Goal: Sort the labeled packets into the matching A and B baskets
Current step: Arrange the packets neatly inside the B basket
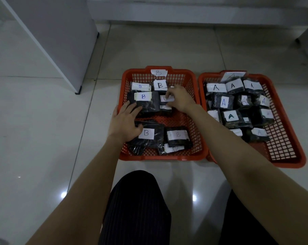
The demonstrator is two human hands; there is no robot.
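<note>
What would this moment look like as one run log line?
stage: arranging B basket | left hand: flat on B packets | right hand: fingering a B packet | A basket: untouched

Glossy pale tiled floor [43, 121], ceiling lights reflected. Two red plastic mesh baskets directly on it, touching side by side: left basket [160, 157] tagged B, right basket [289, 156] tagged A. White cabinet [61, 41] stands far left on small dark feet.
</note>
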